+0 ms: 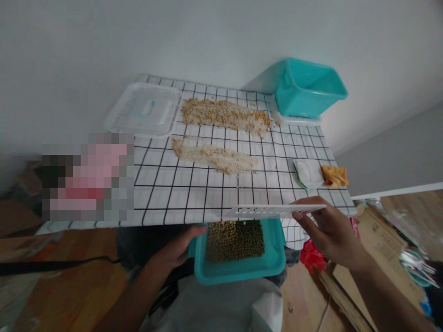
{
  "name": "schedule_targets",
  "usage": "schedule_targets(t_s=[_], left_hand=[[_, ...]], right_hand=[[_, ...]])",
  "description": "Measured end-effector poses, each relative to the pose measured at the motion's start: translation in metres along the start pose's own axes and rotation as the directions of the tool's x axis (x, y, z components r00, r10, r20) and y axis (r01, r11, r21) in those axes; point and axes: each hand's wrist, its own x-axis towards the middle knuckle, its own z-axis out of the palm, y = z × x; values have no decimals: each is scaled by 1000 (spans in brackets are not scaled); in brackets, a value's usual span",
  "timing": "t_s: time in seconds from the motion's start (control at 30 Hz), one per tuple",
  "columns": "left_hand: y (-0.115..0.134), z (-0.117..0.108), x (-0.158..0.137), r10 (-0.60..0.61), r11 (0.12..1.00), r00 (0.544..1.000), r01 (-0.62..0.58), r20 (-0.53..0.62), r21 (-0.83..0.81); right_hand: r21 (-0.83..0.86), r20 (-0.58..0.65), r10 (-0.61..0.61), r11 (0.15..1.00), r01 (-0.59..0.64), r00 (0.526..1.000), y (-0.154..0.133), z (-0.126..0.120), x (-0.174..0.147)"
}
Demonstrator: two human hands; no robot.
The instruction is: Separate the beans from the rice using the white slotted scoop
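Note:
My left hand grips the left rim of a teal bin, which sits over my lap under the table's front edge. Round tan beans cover part of its bottom, some of them in shadow. Between the thumb and fingers of my right hand is a thin white slotted plastic piece, seen nearly edge-on along the front of the table. Beyond it, a band of beans mixed with pale grains lies on the checked cloth. A second, paler band lies nearer me.
A transparent plastic lid or tray lies at the back left. Another teal bin stands at the back right. Folded white and orange pieces lie at the right edge. Cardboard and a red bag are on the floor.

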Motion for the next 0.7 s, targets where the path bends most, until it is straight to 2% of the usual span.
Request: schedule_targets(t_s=[0.13, 0.27, 0.33, 0.5, 0.7], left_hand=[[1, -2, -1, -8, 1000, 1000, 9, -11, 13], [3, -3, -1, -21, 1000, 1000, 21, -1, 7], [4, -3, 0, -25, 1000, 1000, 25, -3, -2], [5, -2, -1, -50, 999, 999, 50, 2, -3], [4, -3, -2, -55, 998, 998, 55, -2, 2]], right_hand=[[-52, -97, 2, 999, -7, 995, 4, -9, -2], [-3, -302, 35, 999, -38, 953, 19, -19, 20], [48, -355, 35, 999, -20, 934, 27, -24, 35], [88, -325, 6, 996, 24, 946, 44, -31, 56], [79, -293, 5, 997, 19, 956, 48, -32, 53]])
